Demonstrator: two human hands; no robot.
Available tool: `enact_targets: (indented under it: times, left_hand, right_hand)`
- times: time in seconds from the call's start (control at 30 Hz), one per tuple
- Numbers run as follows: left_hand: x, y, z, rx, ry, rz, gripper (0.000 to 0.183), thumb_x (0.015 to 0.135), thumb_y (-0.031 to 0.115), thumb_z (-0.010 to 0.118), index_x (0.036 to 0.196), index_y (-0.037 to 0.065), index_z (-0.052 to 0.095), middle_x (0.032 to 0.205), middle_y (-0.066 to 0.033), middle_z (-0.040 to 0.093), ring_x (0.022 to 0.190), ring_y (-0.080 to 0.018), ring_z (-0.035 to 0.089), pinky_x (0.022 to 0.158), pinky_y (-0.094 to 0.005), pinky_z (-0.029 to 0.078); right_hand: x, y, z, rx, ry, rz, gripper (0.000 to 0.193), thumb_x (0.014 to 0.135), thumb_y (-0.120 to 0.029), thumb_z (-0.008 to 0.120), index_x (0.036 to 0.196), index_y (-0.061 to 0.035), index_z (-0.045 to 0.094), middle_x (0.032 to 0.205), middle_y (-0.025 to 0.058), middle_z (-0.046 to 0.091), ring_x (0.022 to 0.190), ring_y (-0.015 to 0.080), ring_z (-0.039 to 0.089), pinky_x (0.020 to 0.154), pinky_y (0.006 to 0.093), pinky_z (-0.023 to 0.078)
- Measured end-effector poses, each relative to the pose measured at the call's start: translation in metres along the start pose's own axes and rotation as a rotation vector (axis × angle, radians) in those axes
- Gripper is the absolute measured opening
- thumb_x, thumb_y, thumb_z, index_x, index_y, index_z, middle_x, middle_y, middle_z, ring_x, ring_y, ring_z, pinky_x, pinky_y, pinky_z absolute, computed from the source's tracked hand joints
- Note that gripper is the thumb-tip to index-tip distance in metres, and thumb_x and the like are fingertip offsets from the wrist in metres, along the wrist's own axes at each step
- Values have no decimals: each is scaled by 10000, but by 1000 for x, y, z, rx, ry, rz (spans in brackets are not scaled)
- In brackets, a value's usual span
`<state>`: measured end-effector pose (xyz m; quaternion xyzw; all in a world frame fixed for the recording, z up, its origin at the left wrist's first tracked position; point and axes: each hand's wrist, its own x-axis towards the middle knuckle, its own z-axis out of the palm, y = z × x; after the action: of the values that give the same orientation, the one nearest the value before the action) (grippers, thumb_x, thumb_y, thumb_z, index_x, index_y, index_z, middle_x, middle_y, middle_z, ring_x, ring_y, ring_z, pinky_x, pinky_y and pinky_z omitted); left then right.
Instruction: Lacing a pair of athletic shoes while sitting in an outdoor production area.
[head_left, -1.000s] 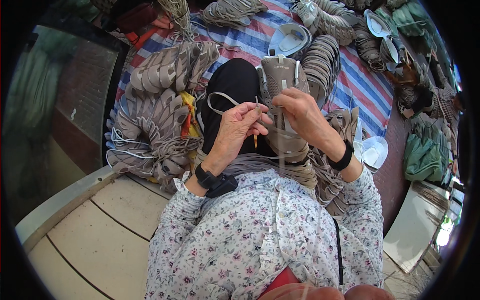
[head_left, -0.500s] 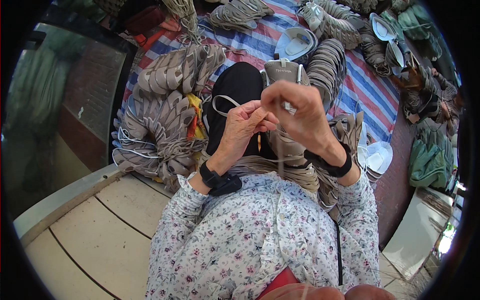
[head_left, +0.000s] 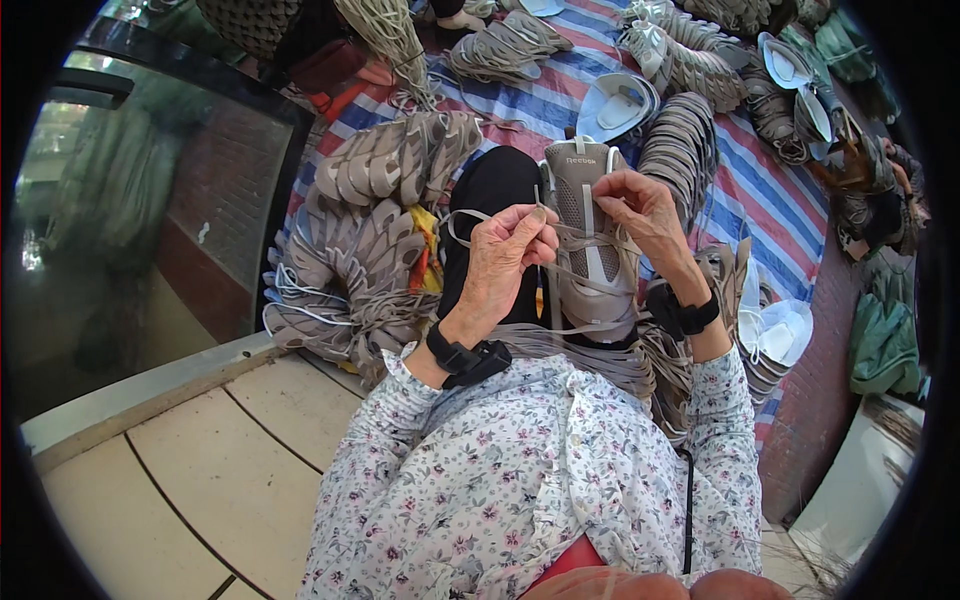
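While your left hand (head_left: 508,248) pinches a pale lace (head_left: 451,226) between thumb and forefinger, its narrow end stands up just above the fingertips, and a loop of it bows out to the left over the black trouser leg (head_left: 505,185); the other fingers are curled in toward the palm. Your right hand (head_left: 645,212) is bent over the far side of the grey-brown shoe upper (head_left: 592,285), thumb and forefinger drawn close together near its edge; you may have a strand or the edge there, but I cannot tell whether anything is gripped.

The upper lies in front of you, just to the right of that trouser leg, toe end toward your body and tongue away; a flat strand crosses it beneath your hands; bundles of similar uppers (head_left: 345,275) lie to your left, on and about the striped sheet (head_left: 755,195).

The step in hand looks to be working the lace at the upper's opening; the next move, as I judge it, calls for a firm pinch close behind the lace end, the upper steadied, and the loop kept from twisting or snagging.
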<state>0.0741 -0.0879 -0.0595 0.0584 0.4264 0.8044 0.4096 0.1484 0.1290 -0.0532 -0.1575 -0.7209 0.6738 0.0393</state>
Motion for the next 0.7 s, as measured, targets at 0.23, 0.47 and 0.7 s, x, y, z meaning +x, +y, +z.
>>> enact_targets:
  times: [0.23,0.47,0.7]
  left_hand:
    - [2,44,-20,-57,345,93,100,922,13,600,976,-6,682,788,18,625,600,-4,488,538,-119,378]
    - [-32,241,-168,246,485,562,180,909,-10,616,1076,-72,641,841,-27,606,547,-18,422,463,-162,314]
    - [-268,521,-250,1386,897,980,377,874,-77,538,1243,-31,597,994,-46,616,653,-41,450,565,-172,350]
  right_hand:
    - [6,4,-3,32,-61,-14,107,945,-76,632,1018,-16,683,901,-15,648,813,53,565,730,216,463]
    - [9,23,-15,209,-170,-57,108,956,-122,650,1013,-40,694,918,-16,657,829,54,587,757,213,484]
    - [24,39,-11,242,-232,-107,103,942,-48,639,1013,-15,705,900,12,665,792,80,591,720,223,506]
